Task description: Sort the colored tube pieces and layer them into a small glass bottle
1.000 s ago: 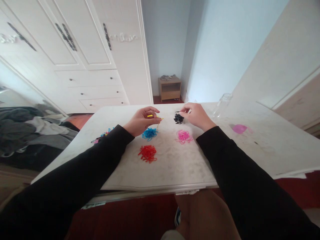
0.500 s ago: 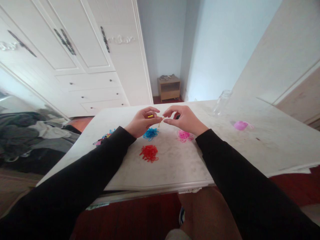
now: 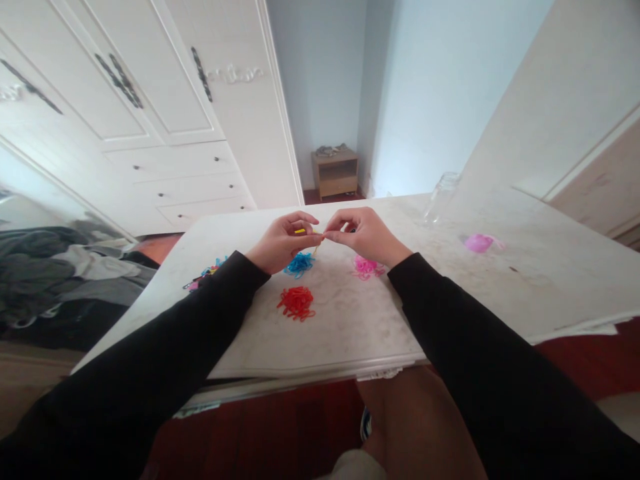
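Note:
Over the far middle of the table, my left hand (image 3: 283,243) pinches a thin yellow rubber band (image 3: 316,249), part of which dangles below the fingertips. My right hand (image 3: 367,235) meets it there, thumb and forefinger closed at the same band. The fingertips of both hands nearly touch and cover most of the band. Below them lie a blue pile of rubber bands (image 3: 299,265), a pink pile of rubber bands (image 3: 368,267) and, closer to me, a red pile of rubber bands (image 3: 297,303). Something yellow shows between my left fingers, and something dark behind my right hand.
A mixed-colour heap (image 3: 219,263) lies partly behind my left sleeve. On the right of the white table (image 3: 350,333) are a clear glass jar (image 3: 441,199) and a pink bundle (image 3: 479,243). Clothes (image 3: 45,267) are piled at the left; a white wardrobe (image 3: 200,173) stands beyond.
My right thumb and forefinger have closed together and come up against my left fingertips at the yellow rubber band. The camera view has shifted slightly.

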Demonstrator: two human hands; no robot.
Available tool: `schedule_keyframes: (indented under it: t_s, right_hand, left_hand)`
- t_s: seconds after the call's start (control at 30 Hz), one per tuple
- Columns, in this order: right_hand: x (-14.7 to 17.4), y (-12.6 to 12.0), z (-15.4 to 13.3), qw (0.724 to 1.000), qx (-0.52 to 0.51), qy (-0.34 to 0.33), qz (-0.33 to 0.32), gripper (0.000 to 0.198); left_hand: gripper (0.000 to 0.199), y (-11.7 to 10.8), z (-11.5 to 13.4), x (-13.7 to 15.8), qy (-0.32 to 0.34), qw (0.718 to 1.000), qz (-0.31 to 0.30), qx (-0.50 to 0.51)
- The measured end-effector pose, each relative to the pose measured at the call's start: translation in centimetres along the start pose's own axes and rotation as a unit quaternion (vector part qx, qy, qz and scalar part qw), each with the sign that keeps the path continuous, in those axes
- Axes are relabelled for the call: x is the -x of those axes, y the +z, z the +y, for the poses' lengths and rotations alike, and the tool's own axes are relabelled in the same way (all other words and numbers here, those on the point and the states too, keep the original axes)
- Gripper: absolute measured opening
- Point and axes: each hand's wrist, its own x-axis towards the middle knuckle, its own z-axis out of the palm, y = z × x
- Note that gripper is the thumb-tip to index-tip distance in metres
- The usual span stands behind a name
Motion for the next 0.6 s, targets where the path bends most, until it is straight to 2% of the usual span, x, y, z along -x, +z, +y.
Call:
schedule_keyframes:
  t_s: [0.17, 0.23, 0.3, 0.4, 0.5, 0.6]
  right_hand:
    - [-0.4, -1.5, 0.8, 0.996, -0.036, 0.028, 0.071, 0.012]
    - [-0.3, -2.8, 1.1, 0.996, -0.048, 0.033, 0.071, 0.01]
    - [0.0, -4.2, 1.4, 0.998, -0.051, 0.033, 0.034, 0.008]
    - [0.5, -5.4, 1.9, 0.997, -0.04, 0.041, -0.06, 0.004]
    - [0.9, -5.7, 2.5, 0.989, -0.003, 0.049, -0.141, 0.003]
    - [0.9, -5.6, 2.8, 0.979, 0.044, 0.06, -0.192, 0.005]
  left_hand:
    - [0.042, 0.2, 0.2, 0.1, -0.005, 1.0, 0.01, -0.02]
    - [0.041, 0.2, 0.3, 0.1, -0.006, 1.0, 0.014, -0.021]
    - [0.041, 0.2, 0.4, 0.2, -0.009, 1.0, 0.02, -0.022]
    - [0.043, 0.3, 0.4, 0.3, -0.017, 0.999, 0.024, -0.026]
    - [0.043, 0.3, 0.4, 0.3, -0.021, 0.999, 0.027, -0.022]
    - [0.043, 0.3, 0.3, 0.3, -0.023, 0.999, 0.028, -0.018]
